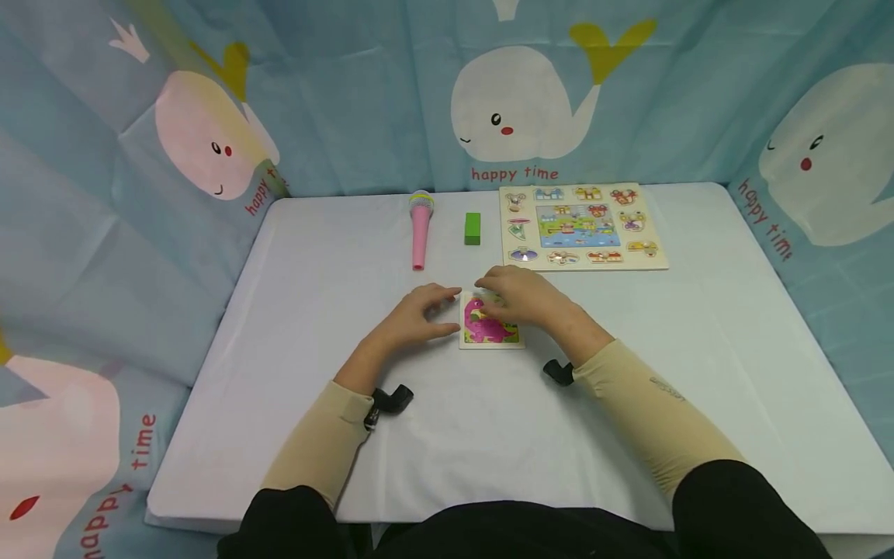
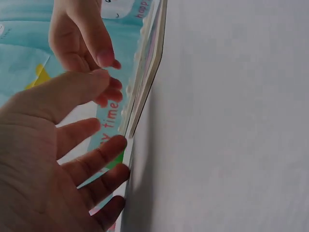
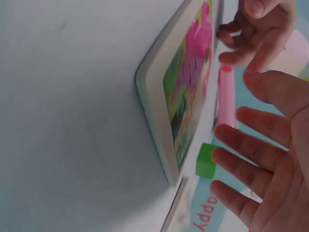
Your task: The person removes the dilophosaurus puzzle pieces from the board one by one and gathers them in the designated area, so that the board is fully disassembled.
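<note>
Flat square dinosaur puzzle (image 1: pixel 490 326); relaxed fingers (image 1: pixel 447 296) alongside.

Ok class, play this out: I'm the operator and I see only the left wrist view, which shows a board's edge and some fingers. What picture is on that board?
Observer: The small puzzle board shows a pink dinosaur on a green ground.
Operator: What lies beyond it?
Observer: A pink toy microphone and a green block lie apart from each other on the white table.
Operator: Anything else up there?
Observer: A larger peg puzzle board lies flat to the right of the block.
</note>
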A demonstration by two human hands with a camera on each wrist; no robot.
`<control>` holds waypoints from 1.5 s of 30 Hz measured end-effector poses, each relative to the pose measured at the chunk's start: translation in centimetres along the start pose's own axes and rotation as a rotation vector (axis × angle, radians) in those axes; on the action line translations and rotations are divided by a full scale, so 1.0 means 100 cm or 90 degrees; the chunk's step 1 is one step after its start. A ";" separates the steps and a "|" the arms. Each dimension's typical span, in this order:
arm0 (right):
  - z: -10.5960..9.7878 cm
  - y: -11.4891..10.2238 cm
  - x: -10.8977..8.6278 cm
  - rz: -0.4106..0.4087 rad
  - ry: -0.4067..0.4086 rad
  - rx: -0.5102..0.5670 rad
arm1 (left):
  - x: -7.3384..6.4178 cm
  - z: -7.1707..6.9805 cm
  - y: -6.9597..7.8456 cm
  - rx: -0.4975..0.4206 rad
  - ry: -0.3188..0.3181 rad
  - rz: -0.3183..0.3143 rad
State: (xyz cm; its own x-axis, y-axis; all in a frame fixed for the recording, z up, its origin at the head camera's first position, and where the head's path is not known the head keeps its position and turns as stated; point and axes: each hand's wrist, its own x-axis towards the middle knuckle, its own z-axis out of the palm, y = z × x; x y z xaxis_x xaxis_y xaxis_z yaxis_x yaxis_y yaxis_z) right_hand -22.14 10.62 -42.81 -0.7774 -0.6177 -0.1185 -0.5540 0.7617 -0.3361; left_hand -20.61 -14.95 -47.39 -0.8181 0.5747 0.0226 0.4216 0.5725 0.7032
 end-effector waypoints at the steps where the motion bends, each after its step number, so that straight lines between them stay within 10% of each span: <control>1: 0.002 -0.001 0.002 0.000 -0.006 -0.006 | 0.000 0.002 -0.001 0.015 -0.002 0.000; 16: 0.015 -0.006 0.018 0.042 -0.005 0.033 | 0.001 0.015 -0.008 0.141 -0.029 0.025; 25: 0.020 -0.002 0.020 0.124 0.000 0.174 | 0.001 0.018 -0.010 0.137 -0.037 0.013; 45: 0.012 -0.002 0.012 0.106 0.049 0.196 | 0.000 0.015 -0.007 0.138 -0.023 0.020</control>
State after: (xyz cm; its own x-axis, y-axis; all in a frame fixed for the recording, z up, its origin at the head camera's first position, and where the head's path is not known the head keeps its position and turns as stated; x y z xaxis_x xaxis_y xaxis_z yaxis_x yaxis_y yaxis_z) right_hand -22.62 9.48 -44.06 -0.8759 -0.4649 -0.1289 -0.3111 0.7485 -0.5856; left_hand -20.30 -14.48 -48.98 -0.7903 0.6126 0.0134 0.5240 0.6644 0.5330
